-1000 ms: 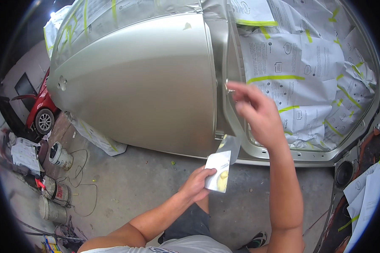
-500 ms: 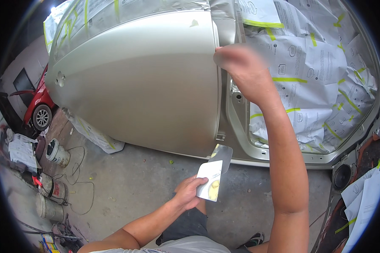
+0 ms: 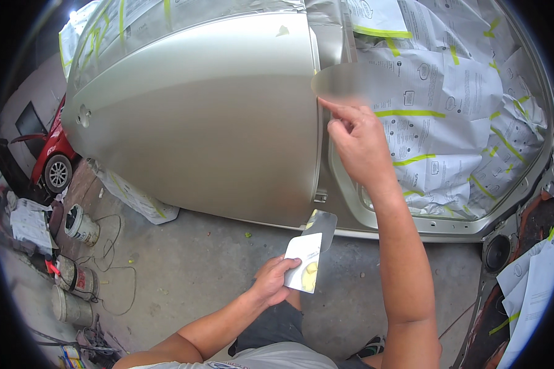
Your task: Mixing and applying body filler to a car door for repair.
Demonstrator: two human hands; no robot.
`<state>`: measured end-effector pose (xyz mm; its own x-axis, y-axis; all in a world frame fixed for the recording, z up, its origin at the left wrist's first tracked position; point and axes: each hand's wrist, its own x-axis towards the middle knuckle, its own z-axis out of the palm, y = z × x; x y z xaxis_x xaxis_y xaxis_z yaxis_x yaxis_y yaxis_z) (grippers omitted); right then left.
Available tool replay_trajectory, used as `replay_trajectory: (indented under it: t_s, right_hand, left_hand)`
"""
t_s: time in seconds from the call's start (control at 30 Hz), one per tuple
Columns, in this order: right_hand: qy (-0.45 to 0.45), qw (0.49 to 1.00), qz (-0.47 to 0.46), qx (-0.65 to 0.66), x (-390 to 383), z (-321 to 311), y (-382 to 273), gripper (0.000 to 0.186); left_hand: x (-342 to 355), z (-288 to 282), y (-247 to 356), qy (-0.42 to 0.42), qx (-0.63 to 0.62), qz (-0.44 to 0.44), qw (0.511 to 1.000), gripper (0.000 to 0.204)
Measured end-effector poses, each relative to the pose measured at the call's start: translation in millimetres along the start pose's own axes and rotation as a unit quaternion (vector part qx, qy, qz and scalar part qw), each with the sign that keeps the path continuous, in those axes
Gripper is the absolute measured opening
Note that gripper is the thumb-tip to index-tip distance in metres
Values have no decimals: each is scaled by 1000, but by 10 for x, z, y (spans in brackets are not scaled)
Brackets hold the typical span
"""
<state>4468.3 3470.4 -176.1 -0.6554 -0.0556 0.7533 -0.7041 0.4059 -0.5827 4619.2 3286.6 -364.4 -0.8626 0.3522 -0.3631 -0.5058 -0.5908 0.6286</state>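
My left hand [image 3: 271, 280] grips two thin plates, a white card [image 3: 301, 249] with yellow paste on it and a grey translucent one [image 3: 326, 230] behind. My right hand [image 3: 357, 141] is raised to the right edge of a champagne-coloured car door [image 3: 197, 135], index finger extended to that edge and the other fingers curled, with no held object visible. A blurred patch lies just above its fingertips. Beside the door, the opening is covered with white printed masking paper [image 3: 443, 86] and yellow-green tape.
A red car [image 3: 55, 154] stands at the left, near several buckets [image 3: 80, 224] and a cable [image 3: 129, 295] on the concrete floor [image 3: 197, 277]. At the lower right a detached panel with a speaker [image 3: 495, 252] has paper sheets [image 3: 529, 295] on it.
My right hand rose along the door edge, then came partway down, its index finger now at the edge. My left hand with the plates has shifted slightly down and left since a second ago.
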Motion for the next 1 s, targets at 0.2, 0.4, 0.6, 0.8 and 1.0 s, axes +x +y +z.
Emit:
replay_trajectory:
  t_s: [0.2, 0.4, 0.6, 0.8, 1.0]
  right_hand:
    - [2, 999, 28, 41, 326, -90, -110, 39]
    - [14, 998, 27, 53, 434, -40, -88, 38]
    - [5, 999, 32, 38, 110, 54, -13, 37]
    - [6, 998, 35, 60, 389, -171, -48, 36]
    - [-2, 1000, -1, 28, 812, -141, -11, 38]
  left_hand:
    - [-36, 7, 21, -2, 6, 3, 1000, 33]
    - [-66, -30, 50, 3, 2, 7, 1000, 32]
    - [-92, -66, 97, 9, 1, 21, 1000, 32]
    - [-110, -46, 112, 6, 7, 18, 1000, 34]
    - [-109, -68, 87, 10, 1, 14, 1000, 34]
